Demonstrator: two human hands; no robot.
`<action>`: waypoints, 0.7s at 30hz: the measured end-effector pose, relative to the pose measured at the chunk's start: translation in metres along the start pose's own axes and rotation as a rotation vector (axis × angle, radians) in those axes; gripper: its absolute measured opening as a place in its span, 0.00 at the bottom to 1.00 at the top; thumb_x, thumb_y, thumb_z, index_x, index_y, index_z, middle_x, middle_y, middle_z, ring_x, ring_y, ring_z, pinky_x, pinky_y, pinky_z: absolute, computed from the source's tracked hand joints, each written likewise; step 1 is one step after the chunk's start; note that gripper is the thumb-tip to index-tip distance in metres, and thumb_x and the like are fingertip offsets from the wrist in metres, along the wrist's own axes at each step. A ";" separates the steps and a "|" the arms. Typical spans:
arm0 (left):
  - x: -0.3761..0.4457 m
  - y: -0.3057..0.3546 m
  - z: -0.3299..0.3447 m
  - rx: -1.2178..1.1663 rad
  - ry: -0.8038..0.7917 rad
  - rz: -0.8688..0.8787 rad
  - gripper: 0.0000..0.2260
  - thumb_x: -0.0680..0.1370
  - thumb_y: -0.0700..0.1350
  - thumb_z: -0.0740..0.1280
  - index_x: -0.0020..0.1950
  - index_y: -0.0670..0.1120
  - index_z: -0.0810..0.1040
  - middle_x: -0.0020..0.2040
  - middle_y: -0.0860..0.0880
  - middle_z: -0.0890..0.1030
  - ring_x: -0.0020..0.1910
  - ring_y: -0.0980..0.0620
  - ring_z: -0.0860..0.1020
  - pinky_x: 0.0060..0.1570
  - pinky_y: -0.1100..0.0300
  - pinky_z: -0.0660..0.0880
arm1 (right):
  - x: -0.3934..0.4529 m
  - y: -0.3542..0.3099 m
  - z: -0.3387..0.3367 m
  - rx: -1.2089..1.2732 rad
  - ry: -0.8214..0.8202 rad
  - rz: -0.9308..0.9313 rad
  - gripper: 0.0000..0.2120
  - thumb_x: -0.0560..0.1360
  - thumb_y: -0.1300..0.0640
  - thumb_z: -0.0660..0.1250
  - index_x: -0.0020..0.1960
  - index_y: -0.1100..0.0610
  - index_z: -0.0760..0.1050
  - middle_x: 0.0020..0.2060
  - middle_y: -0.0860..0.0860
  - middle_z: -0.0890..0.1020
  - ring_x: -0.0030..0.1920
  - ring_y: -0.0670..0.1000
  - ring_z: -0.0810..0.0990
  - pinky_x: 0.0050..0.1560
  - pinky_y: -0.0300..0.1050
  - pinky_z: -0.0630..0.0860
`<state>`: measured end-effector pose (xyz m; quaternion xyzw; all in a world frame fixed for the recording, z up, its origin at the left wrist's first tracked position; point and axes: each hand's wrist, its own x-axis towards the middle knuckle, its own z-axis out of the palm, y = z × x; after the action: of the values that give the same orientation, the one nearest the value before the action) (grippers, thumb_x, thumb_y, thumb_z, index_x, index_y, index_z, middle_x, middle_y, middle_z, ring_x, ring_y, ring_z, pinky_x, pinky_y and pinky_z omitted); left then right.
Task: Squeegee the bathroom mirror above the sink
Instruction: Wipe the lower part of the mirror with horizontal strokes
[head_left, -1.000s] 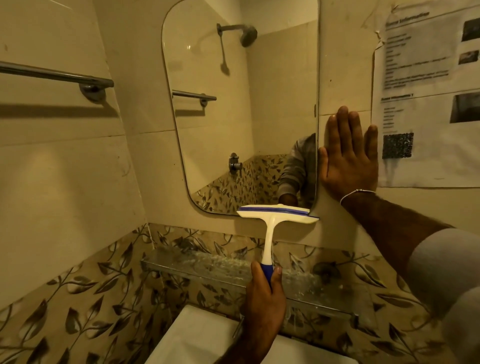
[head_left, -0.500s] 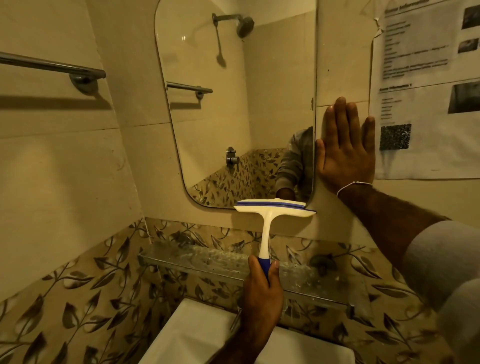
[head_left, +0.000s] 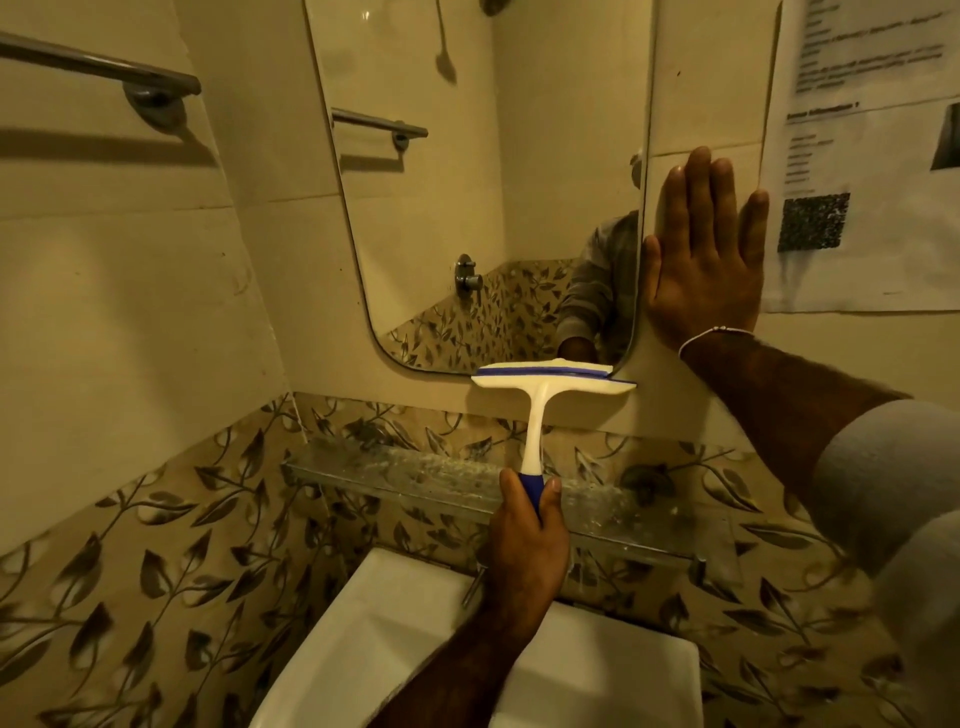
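Left hand (head_left: 530, 525) grips the white squeegee (head_left: 550, 379) (blue grip) at the mirror (head_left: 467, 182) bottom edge; right hand (head_left: 704, 260) lies flat, fingers straight.

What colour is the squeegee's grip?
Blue, below a white shaft on the squeegee, gripped by the left hand; head view.

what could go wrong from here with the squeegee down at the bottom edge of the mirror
The squeegee blade sits at the mirror's bottom right edge, so wiped water may run onto the wall and the glass shelf below. The left hand grips only the blue handle end, so the blade could tilt and streak. The right hand presses flat on the wall beside the mirror; a slip could smudge the glass or catch the taped paper notice.
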<state>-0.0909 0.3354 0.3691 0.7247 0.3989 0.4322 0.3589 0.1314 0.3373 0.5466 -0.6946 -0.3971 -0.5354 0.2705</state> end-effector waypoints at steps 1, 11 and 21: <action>-0.001 -0.001 0.000 0.010 0.006 -0.001 0.35 0.65 0.78 0.45 0.57 0.53 0.64 0.37 0.51 0.77 0.32 0.52 0.78 0.31 0.53 0.79 | 0.000 0.000 0.000 0.000 -0.003 0.000 0.30 0.87 0.45 0.44 0.85 0.57 0.45 0.84 0.58 0.50 0.84 0.58 0.48 0.79 0.58 0.38; -0.009 0.000 -0.013 0.022 -0.047 -0.041 0.19 0.75 0.64 0.55 0.57 0.52 0.66 0.36 0.51 0.76 0.31 0.55 0.76 0.29 0.62 0.74 | -0.001 -0.001 0.000 0.009 0.003 0.006 0.30 0.87 0.46 0.45 0.85 0.57 0.45 0.84 0.58 0.50 0.84 0.58 0.48 0.80 0.59 0.39; -0.008 0.011 -0.028 0.005 0.002 -0.199 0.35 0.64 0.78 0.49 0.56 0.53 0.67 0.41 0.55 0.76 0.42 0.56 0.77 0.42 0.64 0.73 | -0.003 0.001 0.005 -0.007 0.048 0.015 0.30 0.86 0.48 0.47 0.85 0.58 0.45 0.84 0.56 0.48 0.83 0.54 0.43 0.81 0.54 0.33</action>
<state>-0.1160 0.3283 0.3863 0.6818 0.4704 0.3942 0.3980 0.1344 0.3401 0.5421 -0.6855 -0.3834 -0.5512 0.2813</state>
